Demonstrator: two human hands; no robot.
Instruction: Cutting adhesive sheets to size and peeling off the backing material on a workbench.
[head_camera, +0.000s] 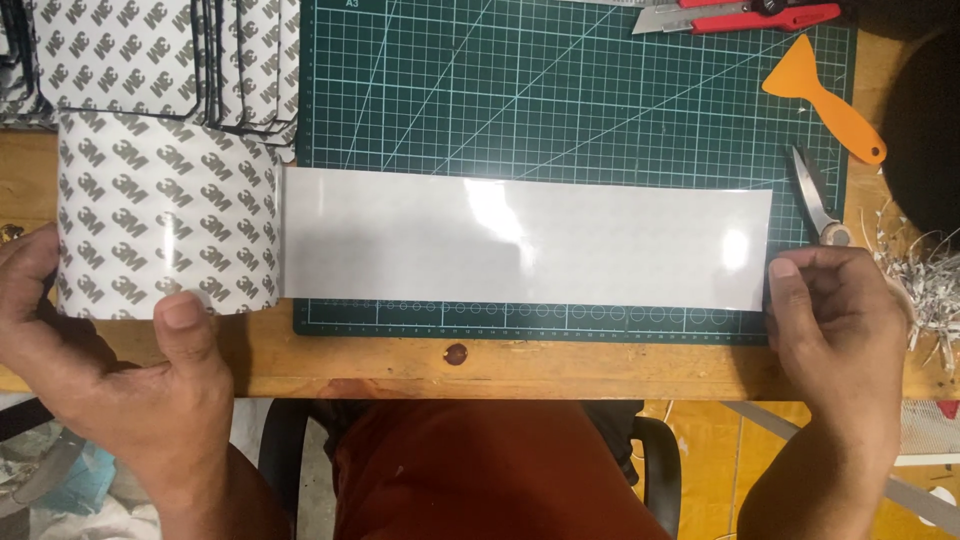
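A wide roll of double-sided adhesive tape (165, 215) with a printed white liner lies on its side at the left of the wooden table. A long glossy strip (525, 243) is unrolled from it across the green cutting mat (560, 90). My left hand (120, 375) grips the roll, thumb on its front face. My right hand (845, 330) pinches the strip's free end at its lower right corner, holding it down on the mat.
Stacks of cut, rounded adhesive pieces (150, 60) sit at the top left. A red utility knife (740, 15), an orange plastic scraper (822, 98) and scissors (818, 195) lie at the right. Paper shreds (925, 275) pile at the far right. The table edge (480, 375) is near my lap.
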